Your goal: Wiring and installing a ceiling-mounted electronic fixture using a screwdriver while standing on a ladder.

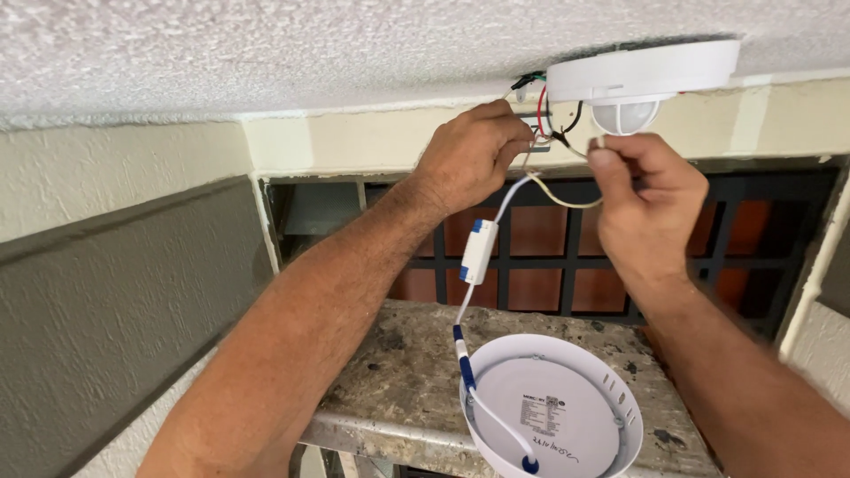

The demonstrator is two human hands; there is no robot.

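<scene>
Below the ceiling, both hands' grips pinch thin, bare-ended wires [549,142]: left hand [474,155], right hand [642,195].

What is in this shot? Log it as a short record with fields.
left hand: raised at the wires under the ceiling
right hand: pinching a cream wire
sensor: white, round, on the ceiling
driver: small white box hanging on its cable
lamp: white, round, lying on the stone ledge
</scene>
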